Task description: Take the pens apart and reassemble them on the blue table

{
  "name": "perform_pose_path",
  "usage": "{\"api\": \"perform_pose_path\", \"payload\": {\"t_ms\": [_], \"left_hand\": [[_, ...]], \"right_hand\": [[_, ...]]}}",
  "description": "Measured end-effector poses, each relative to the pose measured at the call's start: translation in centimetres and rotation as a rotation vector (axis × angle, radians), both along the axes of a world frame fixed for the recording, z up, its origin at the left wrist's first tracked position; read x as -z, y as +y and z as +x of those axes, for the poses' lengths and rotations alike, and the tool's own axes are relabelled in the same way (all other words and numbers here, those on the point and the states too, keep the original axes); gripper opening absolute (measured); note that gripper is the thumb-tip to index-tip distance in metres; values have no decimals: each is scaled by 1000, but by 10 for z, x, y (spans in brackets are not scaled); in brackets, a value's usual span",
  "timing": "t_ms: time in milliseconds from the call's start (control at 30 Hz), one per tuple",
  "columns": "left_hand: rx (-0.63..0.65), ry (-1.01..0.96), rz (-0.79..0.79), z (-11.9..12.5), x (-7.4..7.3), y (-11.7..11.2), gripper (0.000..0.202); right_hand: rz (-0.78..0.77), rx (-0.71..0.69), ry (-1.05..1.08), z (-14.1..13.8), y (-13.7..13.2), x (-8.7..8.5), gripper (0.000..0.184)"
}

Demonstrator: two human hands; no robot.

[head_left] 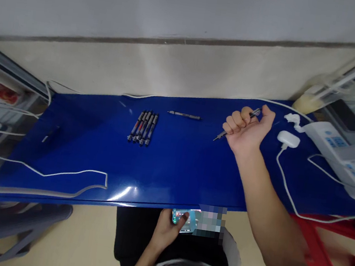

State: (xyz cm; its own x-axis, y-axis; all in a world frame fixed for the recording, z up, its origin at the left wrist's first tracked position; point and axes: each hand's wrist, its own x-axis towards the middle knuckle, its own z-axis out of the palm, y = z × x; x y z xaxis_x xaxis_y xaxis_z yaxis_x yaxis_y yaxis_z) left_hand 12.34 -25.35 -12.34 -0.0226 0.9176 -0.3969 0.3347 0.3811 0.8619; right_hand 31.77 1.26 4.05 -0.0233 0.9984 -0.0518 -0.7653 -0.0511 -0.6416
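Note:
My right hand (246, 127) is raised over the right part of the blue table (176, 163), its fingers wrapped round a pen (219, 136). The pen's tip sticks out at lower left, and my thumb is at its upper end. Below the table's front edge, over my lap, my left hand (167, 228) grips a phone (192, 218) with a lit screen, the thumb lying across it. Another pen (184, 115) lies alone near the back of the table. To its left is a row of several pens (143, 127), side by side.
At right stand a white telephone (331, 141), a white earbud case (288, 139) on a cable and crumpled tissue (293, 119). A dark pen-like thing (51, 134) lies at left. White cables (76, 173) cross the left side. A red stool (329, 247) is below right.

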Motion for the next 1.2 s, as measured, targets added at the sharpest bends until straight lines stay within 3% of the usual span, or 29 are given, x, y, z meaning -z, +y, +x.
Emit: {"api": "perform_pose_path", "payload": {"t_ms": [233,433,633,833,1200], "left_hand": [[109,330,110,24,-11,2,44],[141,387,76,33,-15,0,54],[89,118,71,10,7,-11,41],[12,-249,29,-12,30,-23,48],[-78,-266,-13,-6,25,-21,45]], "right_hand": [[-10,-10,-4,-1,-1,-1,55],[11,-34,28,-2,-1,1,56],[11,-32,11,0,2,2,56],[24,-21,-5,1,1,2,56],[21,10,7,-1,0,0,56]]}}
